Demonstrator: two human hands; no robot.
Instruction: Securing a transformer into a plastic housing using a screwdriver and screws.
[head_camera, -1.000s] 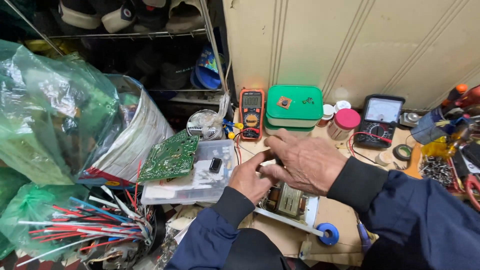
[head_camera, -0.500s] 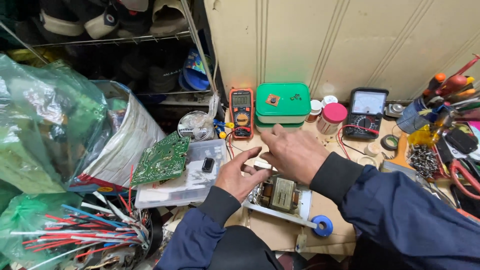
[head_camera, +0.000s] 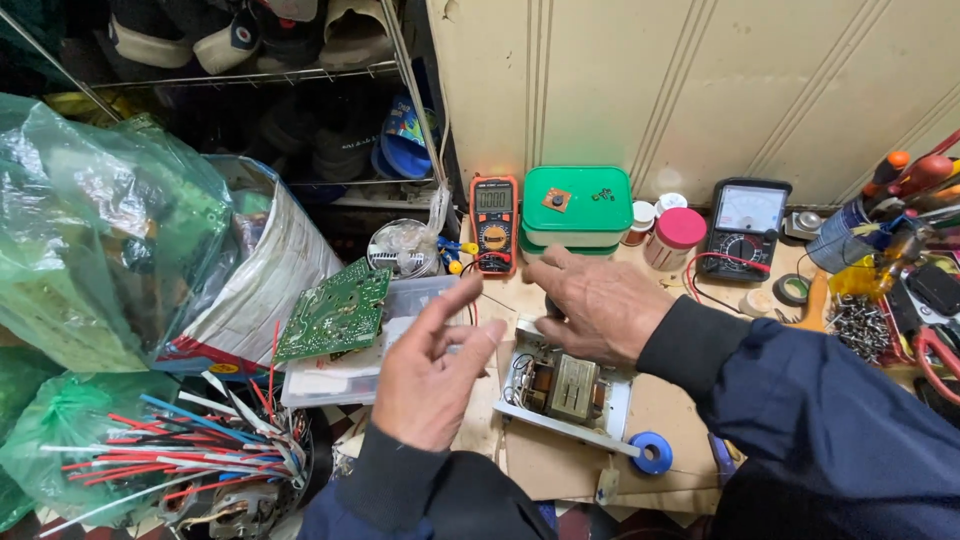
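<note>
My right hand (head_camera: 600, 305) lies palm down over the far end of a white metal unit (head_camera: 565, 392) with a transformer inside; its fingers curl around that end and hide a dark part under them. The unit rests on brown cardboard (head_camera: 560, 465). My left hand (head_camera: 430, 370) hovers just left of the unit, fingers apart, holding nothing. A green circuit board (head_camera: 335, 310) leans on a clear plastic box (head_camera: 345, 380) beside my left hand.
At the back stand an orange multimeter (head_camera: 494, 222), a green-lidded box (head_camera: 577, 205), a red-lidded jar (head_camera: 677, 238) and a black analog meter (head_camera: 745, 225). A blue tape roll (head_camera: 655, 452) lies near the front. Coloured wires (head_camera: 200, 450) and green bags (head_camera: 90, 240) crowd the left; screws (head_camera: 855, 325) and tools sit on the right.
My left hand has lifted off the metal unit and opened, moving left and up. My right hand stays on the unit's far end. The view has shifted slightly.
</note>
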